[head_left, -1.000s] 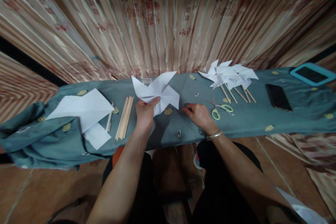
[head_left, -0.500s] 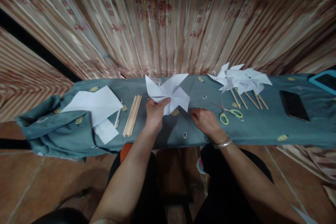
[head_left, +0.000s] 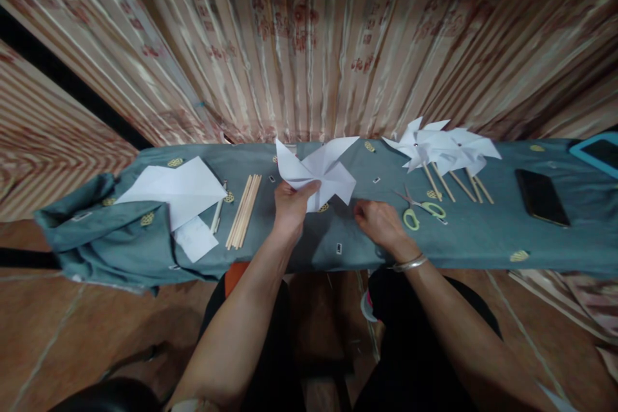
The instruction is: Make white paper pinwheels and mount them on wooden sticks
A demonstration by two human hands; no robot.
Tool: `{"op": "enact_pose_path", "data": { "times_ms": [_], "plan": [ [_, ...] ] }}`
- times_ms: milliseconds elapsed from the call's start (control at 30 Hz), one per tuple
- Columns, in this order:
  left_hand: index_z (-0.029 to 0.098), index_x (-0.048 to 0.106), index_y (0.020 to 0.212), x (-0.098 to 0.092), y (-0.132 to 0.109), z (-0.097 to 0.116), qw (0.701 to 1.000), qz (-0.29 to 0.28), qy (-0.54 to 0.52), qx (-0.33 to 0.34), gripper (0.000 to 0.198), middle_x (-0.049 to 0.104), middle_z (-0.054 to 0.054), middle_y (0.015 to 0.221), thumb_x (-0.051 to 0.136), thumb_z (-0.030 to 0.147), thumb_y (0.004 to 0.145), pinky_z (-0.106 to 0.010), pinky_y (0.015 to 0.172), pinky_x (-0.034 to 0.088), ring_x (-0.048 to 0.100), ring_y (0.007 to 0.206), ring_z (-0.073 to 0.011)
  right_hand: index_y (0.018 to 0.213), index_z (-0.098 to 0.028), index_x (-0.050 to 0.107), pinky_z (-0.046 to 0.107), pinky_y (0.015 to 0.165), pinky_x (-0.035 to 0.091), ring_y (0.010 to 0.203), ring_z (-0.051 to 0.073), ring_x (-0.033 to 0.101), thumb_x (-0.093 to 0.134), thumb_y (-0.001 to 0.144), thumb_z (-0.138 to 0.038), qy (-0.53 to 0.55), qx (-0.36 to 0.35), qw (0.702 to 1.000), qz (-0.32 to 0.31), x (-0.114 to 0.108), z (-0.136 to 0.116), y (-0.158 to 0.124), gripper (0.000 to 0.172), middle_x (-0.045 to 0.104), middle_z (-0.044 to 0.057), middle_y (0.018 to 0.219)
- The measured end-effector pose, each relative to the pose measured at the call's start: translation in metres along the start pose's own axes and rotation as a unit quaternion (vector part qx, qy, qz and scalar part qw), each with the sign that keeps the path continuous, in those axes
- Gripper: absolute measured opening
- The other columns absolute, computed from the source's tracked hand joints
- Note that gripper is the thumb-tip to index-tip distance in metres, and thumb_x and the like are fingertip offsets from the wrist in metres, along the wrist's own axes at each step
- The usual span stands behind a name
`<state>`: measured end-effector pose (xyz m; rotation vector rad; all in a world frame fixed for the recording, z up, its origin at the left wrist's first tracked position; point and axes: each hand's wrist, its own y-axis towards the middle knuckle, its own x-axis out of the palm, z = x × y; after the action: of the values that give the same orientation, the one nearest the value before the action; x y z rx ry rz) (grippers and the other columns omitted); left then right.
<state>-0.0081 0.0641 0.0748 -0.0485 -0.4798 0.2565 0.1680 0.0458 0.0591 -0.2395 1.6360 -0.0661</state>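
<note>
My left hand (head_left: 291,208) is closed on the lower edge of a white folded paper pinwheel (head_left: 318,170), holding it up over the teal cloth (head_left: 473,232) that covers the narrow table. My right hand (head_left: 381,224) rests on the cloth just right of the pinwheel, fingers curled and pinched toward it; what they hold, if anything, I cannot make out. A bangle sits on that wrist. Green-handled scissors (head_left: 420,206) lie just right of my right hand.
Several finished paper pinwheels on sticks (head_left: 441,148) lie at the back right. A bundle of wooden sticks (head_left: 244,209) and a pen lie left of my left hand, beside white paper sheets (head_left: 176,190). A black phone (head_left: 539,196) and a blue-cased tablet (head_left: 596,153) lie far right. A curtain hangs behind.
The view shifted slightly. My left hand has carried the pinwheel a little to the right, closer to my right hand, which stays on the cloth.
</note>
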Motion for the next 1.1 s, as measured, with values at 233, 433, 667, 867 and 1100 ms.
{"op": "enact_pose_path", "data": {
  "times_ms": [233, 433, 667, 867, 1100],
  "plan": [
    [0.014, 0.072, 0.073, 0.003, -0.002, -0.001, 1.000, -0.006, -0.005, -0.010, 0.028, 0.073, -0.001, 0.070, 0.083, 0.020, 0.048, -0.028, 0.065, 0.050, 0.064, 0.062, -0.0152, 0.093, -0.018, 0.068, 0.026, 0.068, 0.039, 0.085, 0.022, 0.069, 0.048, 0.086, -0.015, 0.078, -0.048, 0.996, -0.006, 0.000, 0.007, -0.006, 0.022, 0.074, 0.008, 0.090],
    [0.013, 0.071, 0.073, 0.007, -0.004, -0.002, 1.000, -0.014, 0.001, -0.014, 0.030, 0.072, -0.002, 0.069, 0.084, 0.022, 0.047, -0.028, 0.065, 0.049, 0.063, 0.062, -0.0154, 0.088, -0.020, 0.069, 0.023, 0.064, 0.037, 0.075, 0.017, 0.067, 0.053, 0.084, -0.016, 0.131, -0.071, 0.988, -0.050, -0.003, 0.010, -0.012, 0.017, 0.073, 0.003, 0.080],
    [0.013, 0.071, 0.073, 0.012, -0.005, -0.003, 1.000, -0.016, 0.009, -0.016, 0.035, 0.072, -0.003, 0.070, 0.086, 0.027, 0.046, -0.030, 0.068, 0.050, 0.065, 0.066, -0.0176, 0.090, -0.019, 0.067, 0.027, 0.063, 0.034, 0.080, 0.021, 0.068, 0.047, 0.088, -0.016, 0.033, -0.065, 0.997, -0.040, -0.005, 0.002, -0.018, 0.021, 0.073, 0.007, 0.084],
    [0.013, 0.071, 0.071, 0.013, -0.006, -0.003, 1.000, -0.014, -0.001, -0.016, 0.033, 0.072, -0.002, 0.070, 0.086, 0.026, 0.045, -0.029, 0.069, 0.050, 0.065, 0.064, -0.0165, 0.090, -0.017, 0.066, 0.028, 0.067, 0.037, 0.084, 0.022, 0.066, 0.043, 0.090, -0.015, -0.004, -0.100, 0.995, -0.005, 0.004, 0.000, -0.023, 0.022, 0.072, 0.010, 0.088],
    [0.014, 0.071, 0.070, 0.012, -0.004, -0.005, 1.000, -0.005, 0.011, -0.020, 0.027, 0.072, -0.002, 0.068, 0.083, 0.023, 0.048, -0.028, 0.065, 0.049, 0.063, 0.062, -0.0158, 0.084, -0.018, 0.065, 0.032, 0.083, 0.045, 0.092, 0.023, 0.064, 0.046, 0.088, -0.016, 0.131, -0.106, 0.983, 0.067, 0.005, 0.019, -0.025, 0.019, 0.071, 0.010, 0.092]
  ]
}}
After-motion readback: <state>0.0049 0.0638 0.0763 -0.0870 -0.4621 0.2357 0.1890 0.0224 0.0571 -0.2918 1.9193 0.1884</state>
